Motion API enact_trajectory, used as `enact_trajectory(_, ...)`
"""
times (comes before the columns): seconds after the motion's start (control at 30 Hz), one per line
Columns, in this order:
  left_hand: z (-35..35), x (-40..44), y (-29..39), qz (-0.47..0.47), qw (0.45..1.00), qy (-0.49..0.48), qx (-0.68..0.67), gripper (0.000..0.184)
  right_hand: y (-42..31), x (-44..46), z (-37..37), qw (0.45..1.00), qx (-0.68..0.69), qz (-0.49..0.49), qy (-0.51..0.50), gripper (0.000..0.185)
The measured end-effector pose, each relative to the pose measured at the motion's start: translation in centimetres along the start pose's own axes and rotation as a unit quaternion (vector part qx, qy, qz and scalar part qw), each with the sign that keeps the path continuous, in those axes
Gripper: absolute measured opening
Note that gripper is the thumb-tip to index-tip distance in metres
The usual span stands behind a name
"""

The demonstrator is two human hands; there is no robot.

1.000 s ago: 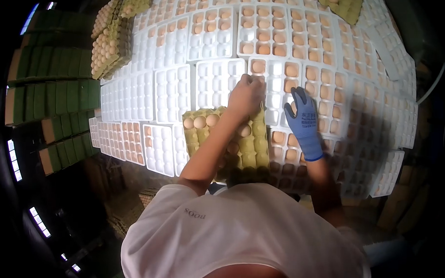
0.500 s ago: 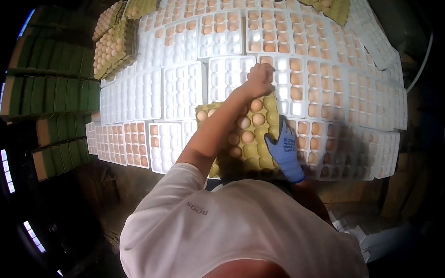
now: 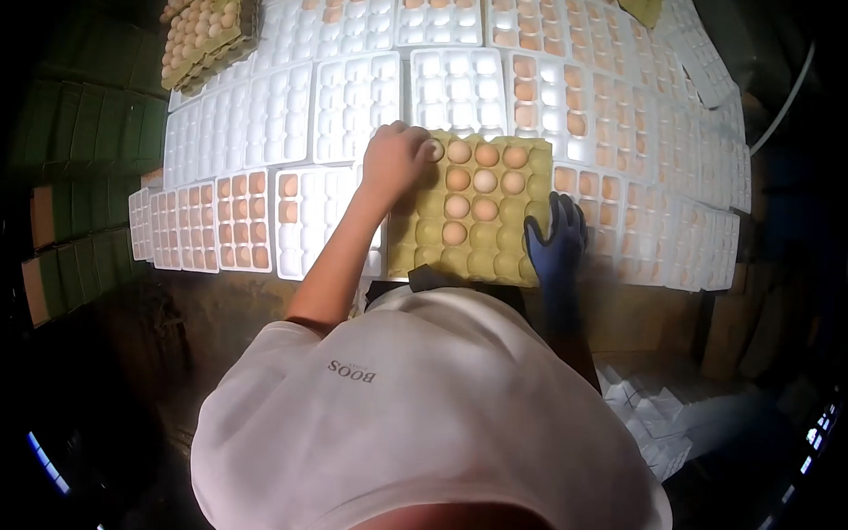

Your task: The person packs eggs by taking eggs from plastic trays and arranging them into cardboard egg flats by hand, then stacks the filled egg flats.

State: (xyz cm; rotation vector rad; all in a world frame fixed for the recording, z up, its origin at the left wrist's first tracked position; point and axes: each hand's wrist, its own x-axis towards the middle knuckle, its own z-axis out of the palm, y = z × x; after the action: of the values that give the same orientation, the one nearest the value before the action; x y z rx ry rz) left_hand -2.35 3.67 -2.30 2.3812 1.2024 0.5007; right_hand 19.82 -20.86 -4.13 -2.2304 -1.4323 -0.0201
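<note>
A yellowish pulp egg tray point(image 3: 508, 260) lies in front of my body, with brown eggs point(image 3: 486, 181) in several of its cups and other cups bare. My bare left hand point(image 3: 396, 161) is at the tray's far left corner, its fingers curled over an egg point(image 3: 434, 150) there. At the tray's right edge is my right hand point(image 3: 558, 237) in a blue glove, thumb and fingers spread, the thumb by the rim. Just beyond the pulp tray, a white plastic egg tray point(image 3: 549, 101) holds eggs in its outer columns.
Rows of white trays point(image 3: 360, 99) cover the table, some filled with eggs. Stacked pulp trays of eggs point(image 3: 203, 38) stand at the far left. Green boxes point(image 3: 90, 188) are piled left of the table, and white trays point(image 3: 657, 423) lie low on the right.
My left hand has moved from the white tray back to the pulp tray's far left corner. The pulp tray now appears straighter. My gloved hand stays by its right edge.
</note>
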Motion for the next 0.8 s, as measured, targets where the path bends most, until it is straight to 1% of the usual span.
enact_trajectory(0.07,-1.3,-4.4,-0.4,0.024,0.998,-0.051,-0.007,0.020,-1.6,0.6,-0.2,0.998,-0.033,-0.024,-0.041,0.063)
enact_trajectory(0.1,-0.8,-6.3,-1.0,0.053,0.998,-0.044,-0.011,0.023,-1.7,1.4,0.8,0.998,-0.032,-0.033,-0.042,0.063)
enact_trajectory(0.13,-0.8,-7.7,-0.8,0.038,0.996,-0.081,-0.009,0.027,-1.6,2.1,2.1,0.998,-0.032,-0.042,-0.043,0.064)
enact_trajectory(0.2,0.4,-9.6,-0.9,0.071,0.993,-0.086,0.025,0.040,-1.3,3.3,3.9,0.997,-0.031,-0.054,-0.055,0.064)
enact_trajectory(0.27,0.0,-10.9,0.7,0.064,0.997,-0.053,0.005,0.050,-0.8,3.9,4.8,0.995,-0.027,-0.057,-0.075,0.064)
enact_trajectory(0.3,0.1,-11.5,1.6,0.078,0.996,-0.007,0.039,0.056,-0.4,3.7,5.2,0.995,-0.038,-0.062,-0.065,0.063)
enact_trajectory(0.33,0.0,-11.5,2.3,0.088,0.996,-0.015,0.007,0.057,-0.3,3.8,5.1,0.996,-0.013,-0.067,-0.060,0.062)
enact_trajectory(0.4,0.0,-11.4,3.2,0.162,0.977,-0.105,-0.096,0.048,-0.3,4.1,4.5,0.995,0.036,-0.075,-0.056,0.060)
enact_trajectory(0.43,0.7,-11.6,3.6,0.186,0.974,-0.107,-0.074,0.043,-0.7,4.3,4.1,0.995,0.039,-0.089,-0.039,0.054)
enact_trajectory(0.5,1.9,-11.8,3.8,0.233,0.966,-0.106,-0.027,0.034,-0.9,4.4,3.8,0.990,0.073,-0.115,-0.033,0.050)
enact_trajectory(0.53,2.3,-11.6,3.6,0.241,0.964,-0.107,-0.035,0.034,-1.0,4.7,3.7,0.987,0.092,-0.129,-0.029,0.048)
enact_trajectory(0.57,2.6,-11.4,3.4,0.250,0.961,-0.109,-0.043,0.035,-1.2,4.6,3.6,0.982,0.141,-0.125,-0.007,0.042)
enact_trajectory(0.6,2.8,-11.2,3.2,0.260,0.958,-0.111,-0.051,0.035,-1.5,4.1,3.2,0.978,0.192,-0.077,0.003,0.042)
enact_trajectory(0.67,3.4,-10.9,3.1,0.230,0.962,-0.112,-0.097,0.034,-2.0,3.8,2.6,0.956,0.293,0.012,0.021,0.043)
enact_trajectory(0.7,2.9,-10.8,3.4,0.212,0.963,-0.114,-0.119,0.033,-2.3,4.3,2.9,0.904,0.410,0.080,0.088,0.050)
enact_trajectory(0.73,2.3,-10.8,3.8,0.143,0.964,-0.103,-0.199,0.029,-2.0,4.7,2.9,0.888,0.439,0.096,0.101,0.049)
enact_trajectory(0.8,1.1,-10.7,4.7,0.001,0.933,-0.077,-0.351,0.021,-1.4,5.9,2.3,0.851,0.493,0.130,0.127,0.047)
